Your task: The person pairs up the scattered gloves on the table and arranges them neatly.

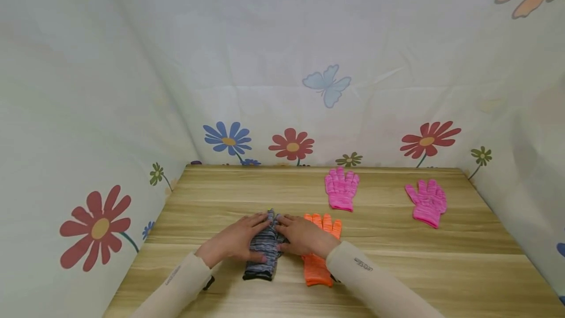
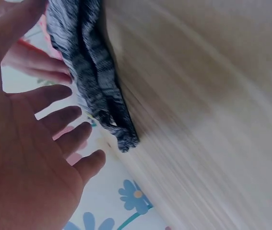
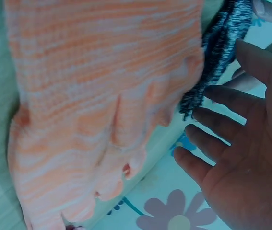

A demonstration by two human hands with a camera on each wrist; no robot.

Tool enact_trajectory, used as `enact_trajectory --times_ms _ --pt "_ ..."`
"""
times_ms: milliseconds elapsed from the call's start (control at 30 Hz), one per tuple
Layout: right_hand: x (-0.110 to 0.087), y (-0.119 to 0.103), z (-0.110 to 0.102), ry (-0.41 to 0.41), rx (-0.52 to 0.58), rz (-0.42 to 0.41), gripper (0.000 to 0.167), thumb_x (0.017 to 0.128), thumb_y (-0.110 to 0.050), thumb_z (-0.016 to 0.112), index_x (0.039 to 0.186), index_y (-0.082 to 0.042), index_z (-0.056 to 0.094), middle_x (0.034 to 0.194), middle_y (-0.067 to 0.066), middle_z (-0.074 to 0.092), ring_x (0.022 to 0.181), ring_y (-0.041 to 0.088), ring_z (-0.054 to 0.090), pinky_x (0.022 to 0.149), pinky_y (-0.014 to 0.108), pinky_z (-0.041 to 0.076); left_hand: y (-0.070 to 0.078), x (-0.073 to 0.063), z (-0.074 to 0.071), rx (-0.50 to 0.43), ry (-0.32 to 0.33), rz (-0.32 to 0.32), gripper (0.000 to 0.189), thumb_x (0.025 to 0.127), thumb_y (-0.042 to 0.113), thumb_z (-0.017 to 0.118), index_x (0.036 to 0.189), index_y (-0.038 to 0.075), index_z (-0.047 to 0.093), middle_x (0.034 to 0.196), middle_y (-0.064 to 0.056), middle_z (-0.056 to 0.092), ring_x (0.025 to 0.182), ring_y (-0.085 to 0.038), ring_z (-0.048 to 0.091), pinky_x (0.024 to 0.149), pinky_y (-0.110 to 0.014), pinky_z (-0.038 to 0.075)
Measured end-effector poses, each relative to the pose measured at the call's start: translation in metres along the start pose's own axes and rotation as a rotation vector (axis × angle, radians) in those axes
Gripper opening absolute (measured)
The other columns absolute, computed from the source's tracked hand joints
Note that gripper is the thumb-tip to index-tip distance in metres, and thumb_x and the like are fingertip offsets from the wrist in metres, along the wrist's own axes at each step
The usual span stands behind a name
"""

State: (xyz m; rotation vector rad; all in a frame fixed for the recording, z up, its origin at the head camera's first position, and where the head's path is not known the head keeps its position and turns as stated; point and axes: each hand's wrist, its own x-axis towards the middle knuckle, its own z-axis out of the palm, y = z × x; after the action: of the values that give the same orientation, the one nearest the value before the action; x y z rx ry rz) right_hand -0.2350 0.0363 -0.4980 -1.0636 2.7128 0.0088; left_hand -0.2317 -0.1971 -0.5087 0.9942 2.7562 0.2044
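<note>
- My left hand [image 1: 236,239] rests on the left side of the dark grey glove [image 1: 263,245], fingers loosely extended and spread, thumb lying on the fabric nearer its cuff.
- My right hand [image 1: 304,234] reaches in from the other side, fingers relaxed and nearly straight, their tips at the glove's right edge and close to my left fingertips.
- The dark grey glove lies between my two hands, its black cuff toward me and its finger end pointing away; from my left wrist I see layers of its knit with a dark gap between them.
- Under my right hand and wrist lies the orange glove [image 1: 318,271], its fingers showing beyond my hand and its cuff on the near side of it.
- Past my right hand, farther off and a little to its right, a pink glove [image 1: 341,190] lies with its cuff toward me.
- Well to the right of that hand is another pink glove [image 1: 428,204], slightly turned, its thumb pointing leftward.
- Beneath both hands spreads the wood-grain table [image 1: 388,249].
- Beyond my hands hangs a white backdrop [image 1: 247,53], printed with flowers and butterflies.
</note>
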Motion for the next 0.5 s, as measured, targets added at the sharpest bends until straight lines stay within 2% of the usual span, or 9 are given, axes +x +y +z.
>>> enact_trajectory --times_ms 233,500 --pt "-0.019 -0.006 -0.008 0.036 0.002 -0.045 0.059 0.098 -0.049 0.054 0.148 -0.019 0.045 0.157 0.003 0.038 0.144 0.023 0.039 0.115 0.04 0.039 0.012 -0.014 -0.003 -0.019 -0.022 0.0 0.094 0.081 0.06 0.071 0.154 0.014 0.035 0.163 -0.009 0.026 0.149 -0.032 0.028 0.117 -0.052 0.032" --pt "-0.032 -0.012 -0.004 0.008 -0.029 -0.123 0.055 0.099 -0.05 0.05 0.144 -0.019 0.051 0.153 0.002 0.044 0.139 0.021 0.047 0.112 0.036 0.043 0.015 -0.017 0.005 -0.054 -0.056 -0.022 0.092 0.082 0.061 0.069 0.154 0.017 0.034 0.163 -0.006 0.025 0.149 -0.03 0.028 0.114 -0.051 0.037"
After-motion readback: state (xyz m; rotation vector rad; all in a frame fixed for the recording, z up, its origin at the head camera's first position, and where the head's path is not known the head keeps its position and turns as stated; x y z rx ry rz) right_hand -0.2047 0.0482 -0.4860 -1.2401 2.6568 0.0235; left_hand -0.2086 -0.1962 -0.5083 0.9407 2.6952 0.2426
